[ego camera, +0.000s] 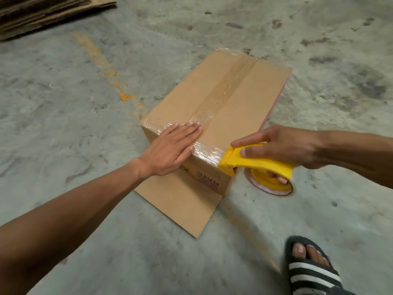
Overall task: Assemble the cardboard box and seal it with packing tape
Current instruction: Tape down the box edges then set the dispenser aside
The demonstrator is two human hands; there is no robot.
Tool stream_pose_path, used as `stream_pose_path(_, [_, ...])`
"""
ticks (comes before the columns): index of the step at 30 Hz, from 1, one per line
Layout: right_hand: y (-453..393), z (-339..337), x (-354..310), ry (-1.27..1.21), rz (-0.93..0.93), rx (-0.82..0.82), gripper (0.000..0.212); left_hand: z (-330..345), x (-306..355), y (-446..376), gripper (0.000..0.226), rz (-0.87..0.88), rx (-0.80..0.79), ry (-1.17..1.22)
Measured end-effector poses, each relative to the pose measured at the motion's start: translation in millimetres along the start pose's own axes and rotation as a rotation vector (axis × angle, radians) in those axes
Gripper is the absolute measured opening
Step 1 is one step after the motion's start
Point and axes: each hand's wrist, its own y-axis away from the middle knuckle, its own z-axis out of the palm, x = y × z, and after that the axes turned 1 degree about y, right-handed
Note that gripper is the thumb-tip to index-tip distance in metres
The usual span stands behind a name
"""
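A brown cardboard box [238, 96] stands on the concrete floor with its top flaps closed. Clear packing tape [225, 90] runs along the centre seam, and more tape wraps the near top edge. My left hand [172, 149] lies flat, fingers together, on the near edge of the top, pressing the tape. My right hand [282, 149] grips a yellow tape dispenser [255, 161] whose front end touches the box's near right corner. A loose bottom flap [180, 201] lies flat on the floor toward me.
A stack of flattened cardboard [42, 13] lies at the far left. An orange paint line [102, 62] marks the grey floor left of the box. My foot in a black striped sandal [308, 267] stands at the lower right.
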Motion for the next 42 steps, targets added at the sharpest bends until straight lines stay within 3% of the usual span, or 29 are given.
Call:
stream_pose_path(7, [40,-9,33,0.024,0.039,0.087,0.034,3,-1,-2,0.058,0.001,0.024,-0.011])
stream_pose_path(14, [21,-5,32,-0.009,0.107,0.022,0.03,-1,5,-1,0.058,0.012,0.023,-0.014])
stream_pose_path(17, [-3,-6,58,0.052,0.327,-0.068,0.039,-2,6,0,0.058,-0.005,0.008,-0.009])
stream_pose_path(19, [9,5,98,0.258,0.519,-0.188,0.052,-4,3,0,0.058,-0.007,0.002,0.005])
stream_pose_path(21, [29,14,130,0.306,0.584,-0.246,0.063,-2,0,0,0.059,-0.005,-0.001,0.009])
stream_pose_path(25, [16,-12,117,0.016,0.508,-0.162,0.031,-4,6,-4,0.059,-0.018,0.006,0.049])
stream_pose_path(29, [-12,-28,101,-0.046,0.456,-0.094,0.03,-6,35,-7,0.062,-0.109,0.0,0.012])
stream_pose_path(36, [-51,-38,99,0.118,0.498,-0.142,0.038,11,125,-28,0.075,-0.058,-0.049,-0.044])
stream_pose_path(42, [-72,-33,101,0.258,0.517,-0.269,0.064,25,121,-26,0.062,-0.033,-0.002,-0.128])
